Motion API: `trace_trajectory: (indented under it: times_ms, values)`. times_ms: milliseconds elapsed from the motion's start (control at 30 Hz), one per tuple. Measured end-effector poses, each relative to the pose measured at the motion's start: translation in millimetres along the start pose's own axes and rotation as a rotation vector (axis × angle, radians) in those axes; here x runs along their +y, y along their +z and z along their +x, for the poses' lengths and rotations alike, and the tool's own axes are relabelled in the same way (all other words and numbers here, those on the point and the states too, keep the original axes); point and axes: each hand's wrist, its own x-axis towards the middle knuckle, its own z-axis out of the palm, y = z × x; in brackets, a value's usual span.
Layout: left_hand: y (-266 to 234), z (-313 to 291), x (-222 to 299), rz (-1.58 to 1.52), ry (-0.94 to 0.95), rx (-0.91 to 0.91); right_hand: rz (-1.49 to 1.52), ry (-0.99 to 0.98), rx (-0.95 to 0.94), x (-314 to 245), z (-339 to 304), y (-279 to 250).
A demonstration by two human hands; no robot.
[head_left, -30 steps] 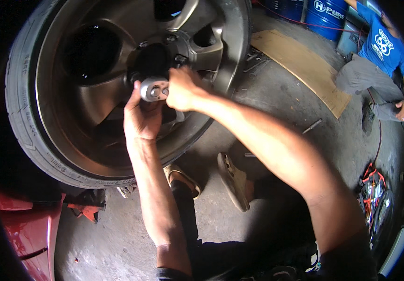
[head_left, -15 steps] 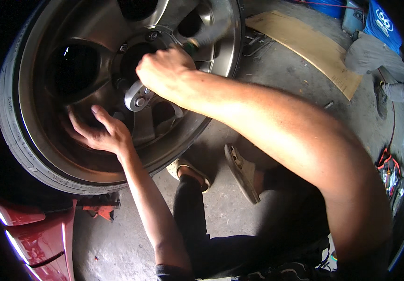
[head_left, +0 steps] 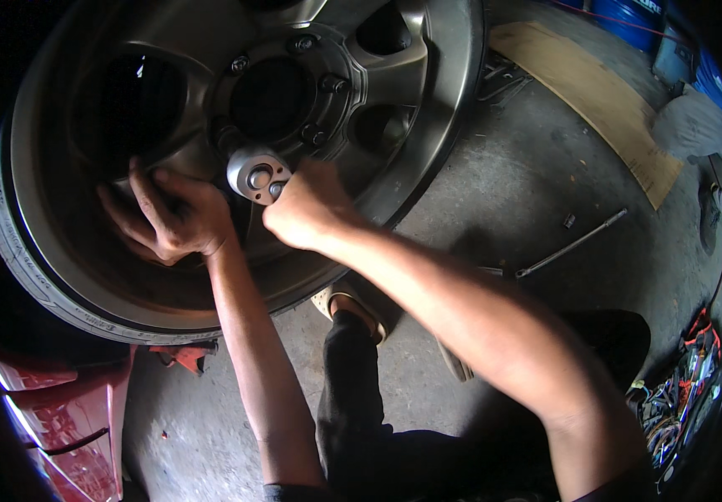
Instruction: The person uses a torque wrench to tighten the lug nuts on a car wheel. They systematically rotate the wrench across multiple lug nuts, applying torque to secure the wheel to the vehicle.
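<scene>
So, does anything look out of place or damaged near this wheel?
I see no clear damage or spill. A long metal bar lies loose on the floor, right of the wheel, where it could perhaps trip someone.

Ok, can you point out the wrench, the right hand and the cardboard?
Wrench (head_left: 257, 175): head view, on its round silver end.
Right hand (head_left: 312, 206): head view, on the back of the hand.
Cardboard (head_left: 588, 95): head view, on the middle of the brown sheet.

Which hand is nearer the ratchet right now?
Right. The right hand grips the ratchet close behind its round head; the left hand is apart from it, to its left and slightly lower.
</scene>
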Motion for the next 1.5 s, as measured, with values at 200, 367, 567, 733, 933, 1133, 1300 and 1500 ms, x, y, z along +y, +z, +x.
trace_trajectory:
  times_ms: [200,367,567,733,933,1133,1300,1500]
  values:
    - [-27,7,8,-0.091,-0.026,-0.235,0.035,0.100,0.048,13,6,14]
    - [-90,28,27,-0.677,-0.717,-0.672,-0.219,-0.003,0.067,11,14,-9]
    - [-54,21,23,-1.474,-2.021,-1.109,-0.184,-0.113,0.118,13,6,3]
    - [-50,7,27,-1.748,-2.257,-0.981,-0.275,-0.132,0.019,9,8,-18]
    - [-35,1,27,-1.736,-2.417,-0.809,-1.403,-0.656,0.126,-48,20,-37]
    - [-35,-4,25,-1.789,-2.307,-0.938,-2.063,-1.011,0.328,-61,18,-24]
    - [-38,14,39,-1.644,-2.350,-0.877,-0.551,-0.060,0.152,-26,20,-25]
    - [-37,10,32,-1.771,-2.235,-0.869,-0.509,-0.019,-0.066,-10,11,-24]
